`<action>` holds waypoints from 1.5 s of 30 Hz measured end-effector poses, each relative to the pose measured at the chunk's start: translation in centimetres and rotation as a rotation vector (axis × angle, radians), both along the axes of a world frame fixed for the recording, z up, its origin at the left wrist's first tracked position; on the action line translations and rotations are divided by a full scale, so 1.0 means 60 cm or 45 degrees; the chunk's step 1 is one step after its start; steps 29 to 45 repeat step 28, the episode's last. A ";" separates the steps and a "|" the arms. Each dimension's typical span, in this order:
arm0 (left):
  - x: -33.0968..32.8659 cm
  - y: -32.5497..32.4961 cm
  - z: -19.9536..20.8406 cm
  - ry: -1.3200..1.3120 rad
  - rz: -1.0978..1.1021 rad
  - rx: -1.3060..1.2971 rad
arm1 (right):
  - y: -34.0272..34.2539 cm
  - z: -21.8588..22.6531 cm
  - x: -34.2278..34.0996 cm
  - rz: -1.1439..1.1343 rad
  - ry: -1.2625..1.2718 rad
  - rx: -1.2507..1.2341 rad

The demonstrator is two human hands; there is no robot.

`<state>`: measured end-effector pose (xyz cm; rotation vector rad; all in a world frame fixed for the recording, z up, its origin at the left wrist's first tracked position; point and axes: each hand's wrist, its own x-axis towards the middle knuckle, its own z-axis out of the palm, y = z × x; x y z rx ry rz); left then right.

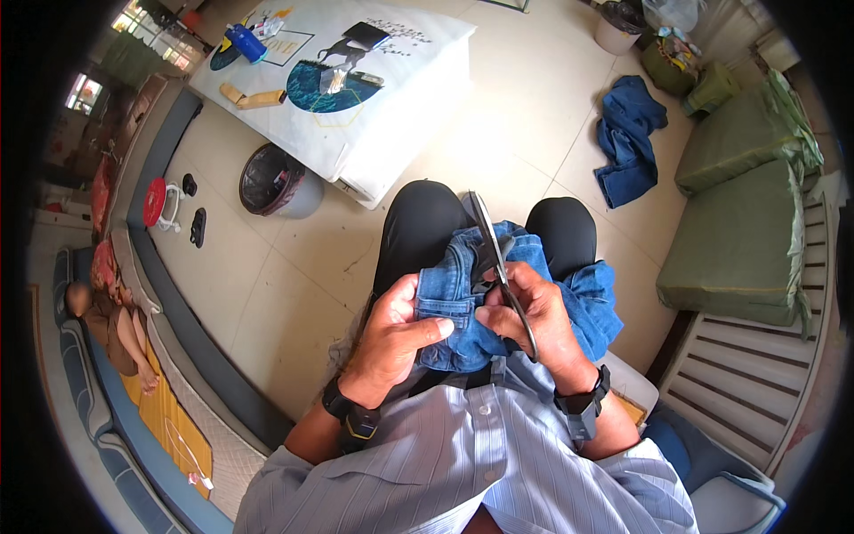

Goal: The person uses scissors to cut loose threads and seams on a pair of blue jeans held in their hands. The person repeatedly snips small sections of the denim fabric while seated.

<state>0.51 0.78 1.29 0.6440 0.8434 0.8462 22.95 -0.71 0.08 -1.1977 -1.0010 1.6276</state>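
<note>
Blue denim jeans (pixel 583 307) lie bunched across my lap, over my dark-trousered knees. My left hand (pixel 390 336) is closed on the waistband edge, with its thumb pressed flat over a belt loop. In my right hand (pixel 544 322) is a pair of dark scissors (pixel 489 233), blades pointing away from me past the denim, between my knees. My right thumb and fingers also meet at the cloth next to the left hand's grip. Whether the blades are spread is hard to tell.
A table with a printed cover (pixel 418 84) stands ahead, holding a blue bottle (pixel 245 43). Beside it is a lined bin (pixel 283 189). Another pair of jeans (pixel 630 133) lies on the floor. Green cushions (pixel 734 249) sit at right; a person (pixel 116 329) rests at far left.
</note>
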 end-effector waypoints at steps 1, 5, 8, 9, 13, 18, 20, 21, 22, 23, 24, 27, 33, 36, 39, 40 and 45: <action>-0.002 0.001 -0.003 -0.025 0.008 0.010 | 0.001 0.002 0.001 -0.006 0.002 -0.011; -0.008 0.008 -0.011 -0.149 0.035 0.016 | 0.005 0.002 0.003 -0.056 -0.021 -0.027; -0.010 0.023 -0.008 -0.208 0.020 -0.013 | 0.011 0.001 0.008 -0.121 0.017 -0.051; -0.009 0.029 -0.005 -0.217 0.007 -0.024 | 0.014 0.001 0.010 -0.144 0.029 -0.060; 0.002 0.054 -0.005 -0.194 -0.018 -0.015 | 0.016 0.019 0.005 -0.190 0.024 -0.056; 0.016 0.067 -0.003 -0.241 -0.070 -0.020 | 0.017 0.015 0.005 -0.137 -0.114 0.063; 0.017 0.066 -0.006 -0.282 -0.064 -0.030 | 0.023 0.015 0.004 -0.144 -0.119 0.037; 0.015 0.064 -0.007 -0.242 -0.070 -0.010 | 0.026 0.011 0.003 -0.156 -0.085 0.018; 0.011 0.061 -0.007 -0.202 -0.074 0.010 | 0.030 0.009 0.003 -0.167 -0.050 0.000; 0.007 0.056 -0.007 -0.162 -0.078 0.030 | 0.034 0.010 0.004 -0.175 -0.035 -0.003; 0.002 0.049 -0.009 -0.106 -0.120 0.020 | 0.040 0.011 0.005 -0.181 -0.019 -0.003; -0.022 0.024 -0.026 0.066 -0.262 -0.019 | 0.052 0.022 0.009 -0.187 0.025 -0.021; -0.034 0.018 -0.045 0.125 -0.323 -0.039 | 0.054 0.024 0.010 -0.179 0.044 -0.042; -0.034 0.018 -0.045 0.125 -0.323 -0.039 | 0.054 0.024 0.010 -0.179 0.044 -0.042; -0.034 0.018 -0.045 0.125 -0.323 -0.039 | 0.054 0.024 0.010 -0.179 0.044 -0.042; -0.034 0.018 -0.045 0.125 -0.323 -0.039 | 0.054 0.024 0.010 -0.179 0.044 -0.042; -0.034 0.018 -0.045 0.125 -0.323 -0.039 | 0.054 0.024 0.010 -0.179 0.044 -0.042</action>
